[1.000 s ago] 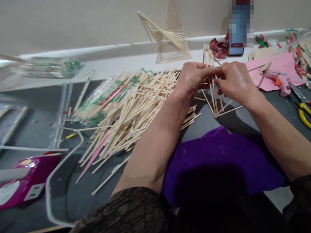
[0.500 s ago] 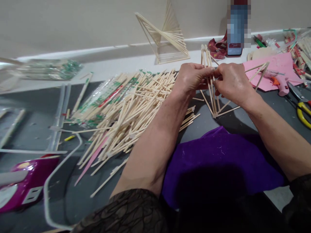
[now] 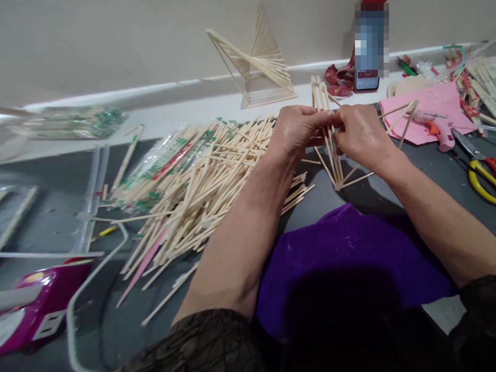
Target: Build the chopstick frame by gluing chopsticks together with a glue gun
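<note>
A frame of thin wooden sticks (image 3: 338,170) stands on the dark grey table, its sticks meeting at a low joint in front of my hands. My left hand (image 3: 298,129) is closed around its upright sticks from the left, thumb across them. From the right, my right hand (image 3: 362,129) pinches the same bundle at about the same height; its fingertips are partly hidden. Beside my left forearm spreads a large heap of loose chopsticks (image 3: 217,181). A finished-looking twisted stick model (image 3: 267,62) stands behind, against the wall.
At the right lie a pink glue gun (image 3: 442,132) on pink paper (image 3: 430,101) and yellow-handled pliers (image 3: 478,178). A phone (image 3: 367,80) leans at the back. Purple cloth (image 3: 349,248) covers the near edge. A magenta device (image 3: 50,294) and wrapped chopsticks (image 3: 166,160) are left.
The whole view has shifted slightly, so things appear a little farther left and mostly lower. Both hands keep their hold on the stick frame.
</note>
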Demonstrator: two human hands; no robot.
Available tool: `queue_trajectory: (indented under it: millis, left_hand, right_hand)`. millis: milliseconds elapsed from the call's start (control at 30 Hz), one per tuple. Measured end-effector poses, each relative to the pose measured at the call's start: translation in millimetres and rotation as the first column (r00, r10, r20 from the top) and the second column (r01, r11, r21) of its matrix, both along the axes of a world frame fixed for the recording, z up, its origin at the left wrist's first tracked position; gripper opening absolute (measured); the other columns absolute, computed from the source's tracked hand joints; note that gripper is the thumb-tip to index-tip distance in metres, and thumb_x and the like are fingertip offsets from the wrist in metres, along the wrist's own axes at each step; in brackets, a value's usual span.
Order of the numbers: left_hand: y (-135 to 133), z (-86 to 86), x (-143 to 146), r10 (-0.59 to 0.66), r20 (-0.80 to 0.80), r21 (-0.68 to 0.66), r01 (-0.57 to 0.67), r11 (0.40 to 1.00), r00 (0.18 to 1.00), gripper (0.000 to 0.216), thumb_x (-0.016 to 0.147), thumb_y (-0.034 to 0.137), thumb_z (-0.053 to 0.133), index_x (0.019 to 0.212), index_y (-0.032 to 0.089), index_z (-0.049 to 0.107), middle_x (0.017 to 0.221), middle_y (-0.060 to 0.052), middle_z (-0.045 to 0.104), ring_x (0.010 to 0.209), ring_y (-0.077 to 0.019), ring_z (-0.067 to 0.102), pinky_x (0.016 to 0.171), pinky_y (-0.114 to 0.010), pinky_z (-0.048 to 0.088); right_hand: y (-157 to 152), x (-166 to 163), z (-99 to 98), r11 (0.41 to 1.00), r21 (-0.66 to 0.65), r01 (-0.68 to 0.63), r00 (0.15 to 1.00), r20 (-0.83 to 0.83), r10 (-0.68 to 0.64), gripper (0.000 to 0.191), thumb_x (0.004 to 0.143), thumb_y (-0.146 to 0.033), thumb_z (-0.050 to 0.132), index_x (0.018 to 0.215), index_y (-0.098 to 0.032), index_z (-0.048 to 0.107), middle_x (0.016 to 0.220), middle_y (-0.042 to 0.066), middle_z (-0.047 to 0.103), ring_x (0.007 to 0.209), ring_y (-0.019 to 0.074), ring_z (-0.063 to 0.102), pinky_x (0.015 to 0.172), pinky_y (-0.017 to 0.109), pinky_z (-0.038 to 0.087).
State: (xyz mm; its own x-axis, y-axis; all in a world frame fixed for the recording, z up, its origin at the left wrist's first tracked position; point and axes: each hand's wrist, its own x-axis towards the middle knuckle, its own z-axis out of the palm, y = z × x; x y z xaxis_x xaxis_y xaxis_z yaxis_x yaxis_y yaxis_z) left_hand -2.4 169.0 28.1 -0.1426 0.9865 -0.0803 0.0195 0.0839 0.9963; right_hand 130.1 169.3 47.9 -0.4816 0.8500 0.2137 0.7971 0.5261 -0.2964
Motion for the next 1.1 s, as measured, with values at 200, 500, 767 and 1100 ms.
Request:
queue_trajectory:
  millis: [200, 500, 767, 1100]
  left_hand:
    - [1, -0.8, 1, 0.012, 0.005, -0.003, -0.012, 1.0, 1.0, 0.017, 0.069, 0.017, 0.073, 0.059, 0.016, 0.059, 0.054, 0.003, 0.059, 0.049, -0.0075, 0.053, 0.061, -0.024, 0.05]
    - [1, 0.2, 0, 0.001, 0.004, -0.016, -0.001, 1.0, 1.0, 0.021, 0.07, 0.019, 0.073, 0.055, 0.017, 0.058, 0.052, 0.003, 0.056, 0.049, -0.009, 0.054, 0.06, -0.026, 0.05]
    - [4, -3.9, -3, -0.02, 0.005, -0.011, 0.02, 1.0, 1.0, 0.02, 0.07, 0.023, 0.074, 0.058, 0.018, 0.06, 0.054, 0.002, 0.06, 0.052, -0.0102, 0.056, 0.063, -0.027, 0.05]
    - [2, -1.9, 0, -0.005, 0.021, 0.003, 0.005, 1.0, 1.0, 0.017, 0.073, 0.018, 0.071, 0.059, 0.015, 0.062, 0.055, 0.003, 0.061, 0.048, -0.0075, 0.055, 0.055, -0.022, 0.048]
  right_hand:
    - [1, -1, -3.3, 0.999, 0.026, 0.031, 0.999, -0.009, -0.031, 0.026, 0.084, -0.013, 0.049, 0.098, -0.009, 0.071, 0.091, 0.018, 0.072, 0.094, 0.0313, 0.068, 0.075, 0.036, 0.05]
    - [0, 0, -10.9, 0.999, -0.027, 0.025, 0.993, -0.117, -0.028, 0.027, 0.089, -0.024, 0.051, 0.11, -0.01, 0.061, 0.092, 0.015, 0.07, 0.091, 0.029, 0.069, 0.073, 0.035, 0.052]
    - [-1, 0, -6.5, 0.997, -0.065, 0.031, 0.994, -0.101, -0.037, 0.024, 0.087, -0.016, 0.049, 0.108, -0.01, 0.059, 0.09, 0.014, 0.069, 0.089, 0.0275, 0.069, 0.073, 0.033, 0.051]
    - [-1, -1, -8.1, 0.997, -0.062, 0.043, 0.994, -0.102, -0.049, 0.027, 0.083, -0.008, 0.05, 0.108, -0.007, 0.06, 0.089, 0.014, 0.068, 0.093, 0.0292, 0.067, 0.077, 0.034, 0.049]
